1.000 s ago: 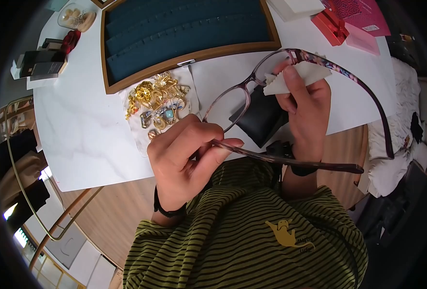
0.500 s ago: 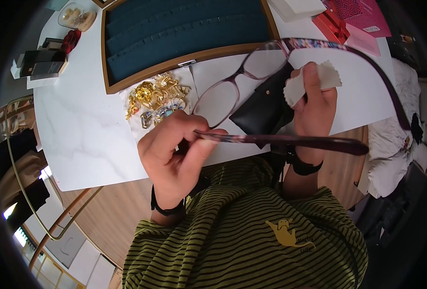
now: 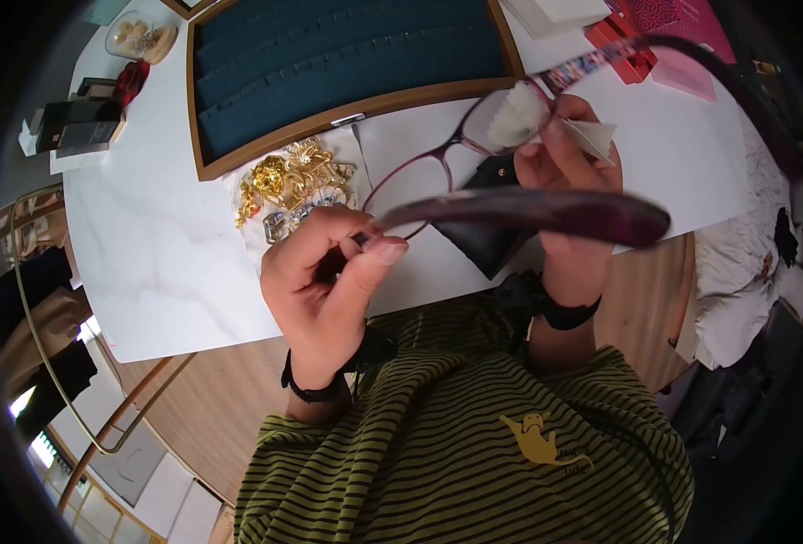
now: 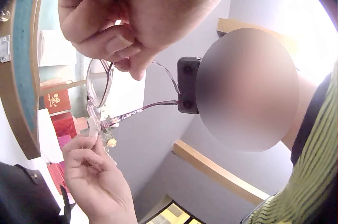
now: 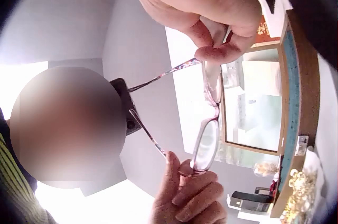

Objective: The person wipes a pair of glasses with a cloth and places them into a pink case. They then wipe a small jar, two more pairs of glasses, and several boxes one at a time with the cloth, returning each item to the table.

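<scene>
A pair of glasses (image 3: 524, 210) with dark patterned temples is held up above the table, its temples pointing back toward the head camera. My left hand (image 3: 315, 286) pinches the frame at its left hinge between thumb and fingers. At the other lens, my right hand (image 3: 578, 190) grips a pale cloth (image 3: 517, 115), which lies over that lens on both sides of the rim. The right wrist view shows the right fingers (image 5: 224, 52) squeezing the cloth there. Below the glasses, a black pouch (image 3: 483, 240) lies on the table, partly covered.
An open wooden case (image 3: 351, 54) with dark teal lining stands at the back. Gold jewellery (image 3: 297, 177) lies in a pile in front of it. Dark boxes (image 3: 75, 130) and a glass dome (image 3: 143, 38) are at the left, a red box (image 3: 632, 68) at the back right.
The right hand has moved from beside the glasses up to the far lens, bringing the cloth onto it. The glasses have tilted, with their temples higher and nearer the head camera.
</scene>
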A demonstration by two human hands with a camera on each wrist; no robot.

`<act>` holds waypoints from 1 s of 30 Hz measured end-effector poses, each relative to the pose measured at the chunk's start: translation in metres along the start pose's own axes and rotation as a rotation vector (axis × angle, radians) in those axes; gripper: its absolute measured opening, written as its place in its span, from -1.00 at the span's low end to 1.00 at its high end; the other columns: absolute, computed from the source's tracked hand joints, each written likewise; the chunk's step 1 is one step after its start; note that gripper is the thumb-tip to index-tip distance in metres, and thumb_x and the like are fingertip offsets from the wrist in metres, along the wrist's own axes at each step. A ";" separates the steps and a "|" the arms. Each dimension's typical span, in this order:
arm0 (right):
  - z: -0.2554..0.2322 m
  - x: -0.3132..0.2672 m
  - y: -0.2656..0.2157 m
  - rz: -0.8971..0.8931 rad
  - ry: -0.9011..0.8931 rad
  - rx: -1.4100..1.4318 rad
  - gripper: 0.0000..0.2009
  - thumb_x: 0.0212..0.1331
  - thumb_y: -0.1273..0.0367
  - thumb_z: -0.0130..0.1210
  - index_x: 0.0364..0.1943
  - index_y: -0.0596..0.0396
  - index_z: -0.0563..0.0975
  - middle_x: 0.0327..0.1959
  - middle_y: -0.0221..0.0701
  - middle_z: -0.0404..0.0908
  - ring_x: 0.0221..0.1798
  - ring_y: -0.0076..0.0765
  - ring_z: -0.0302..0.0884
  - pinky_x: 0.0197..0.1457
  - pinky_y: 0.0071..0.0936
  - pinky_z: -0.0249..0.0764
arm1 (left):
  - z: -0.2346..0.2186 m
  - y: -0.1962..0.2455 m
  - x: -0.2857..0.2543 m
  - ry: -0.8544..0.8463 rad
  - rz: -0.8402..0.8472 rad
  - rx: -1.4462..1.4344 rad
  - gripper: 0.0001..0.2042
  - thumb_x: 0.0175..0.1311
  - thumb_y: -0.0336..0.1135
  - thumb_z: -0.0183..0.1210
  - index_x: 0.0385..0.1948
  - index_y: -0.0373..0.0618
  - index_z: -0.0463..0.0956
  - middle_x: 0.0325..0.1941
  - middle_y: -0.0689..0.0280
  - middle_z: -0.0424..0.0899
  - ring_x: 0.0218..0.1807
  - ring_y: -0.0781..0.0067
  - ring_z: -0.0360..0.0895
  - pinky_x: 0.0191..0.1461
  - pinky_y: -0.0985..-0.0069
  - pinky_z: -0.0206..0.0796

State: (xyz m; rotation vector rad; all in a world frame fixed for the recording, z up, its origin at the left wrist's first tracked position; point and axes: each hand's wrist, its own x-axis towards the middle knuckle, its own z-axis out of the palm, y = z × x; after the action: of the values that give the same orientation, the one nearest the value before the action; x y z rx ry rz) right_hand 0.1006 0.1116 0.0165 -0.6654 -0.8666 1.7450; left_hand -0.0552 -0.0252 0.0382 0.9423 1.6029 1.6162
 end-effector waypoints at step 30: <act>0.035 -0.028 -0.003 -0.111 -0.153 -0.079 -0.80 0.09 0.67 0.03 -0.17 0.40 0.51 -0.10 -0.12 0.53 -0.39 -0.33 0.57 -0.43 -0.55 0.48 | 0.017 -0.007 0.004 0.054 -0.100 0.100 -0.90 0.08 -0.52 0.30 -0.49 -0.28 0.53 -0.66 0.51 0.33 -0.57 0.78 0.13 -0.52 0.74 -0.04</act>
State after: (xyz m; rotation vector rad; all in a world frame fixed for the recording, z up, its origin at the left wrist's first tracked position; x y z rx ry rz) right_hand 0.0842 0.0771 0.0400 -0.5299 -1.0628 1.6843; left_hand -0.0433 -0.0124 0.0312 0.8616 1.7538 1.5166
